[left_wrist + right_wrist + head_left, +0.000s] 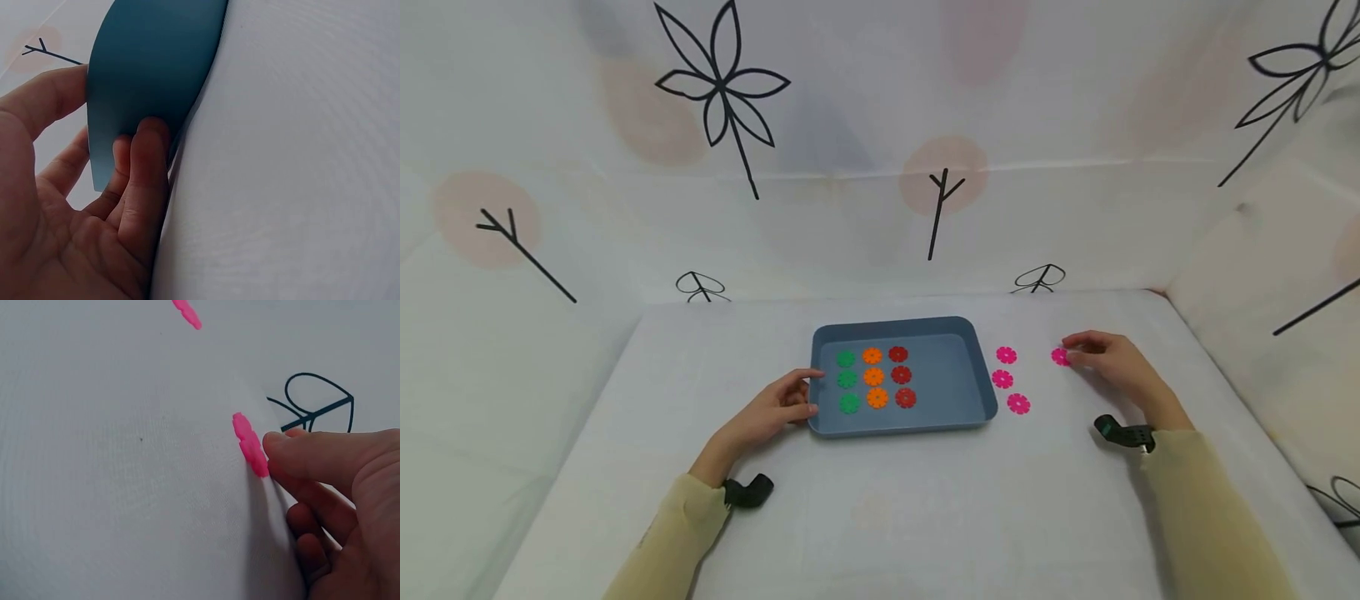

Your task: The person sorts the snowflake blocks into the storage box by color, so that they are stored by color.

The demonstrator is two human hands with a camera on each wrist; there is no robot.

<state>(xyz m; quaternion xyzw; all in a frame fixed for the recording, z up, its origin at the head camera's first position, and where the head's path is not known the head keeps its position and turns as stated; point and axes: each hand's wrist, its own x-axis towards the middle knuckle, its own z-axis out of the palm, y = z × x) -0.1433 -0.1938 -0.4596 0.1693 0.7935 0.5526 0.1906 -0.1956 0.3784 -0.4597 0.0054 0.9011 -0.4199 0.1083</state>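
At the left end of a blue-grey rectangular tray point(947, 375), my left hand point(775, 406) holds the rim, with fingertips against the outer wall of the tray point(156, 56) in the left wrist view. Inside the tray lie columns of notched plastic discs: green point(847, 379), orange point(874, 377) and red point(901, 375). Off to the right, my right hand point(1112, 362) pinches a pink notched disc point(1059, 357) by its edge. That pink disc point(250, 445) is tilted at the thumb and fingertip of the right hand point(337, 500) in the right wrist view.
Between the tray and my right hand, three pink discs point(1003, 379) lie on the white tablecloth point(880, 508). A white cloth backdrop point(850, 233) with printed plants rises behind the table and along its sides. Dark wrist devices point(748, 492) sit on both wrists.
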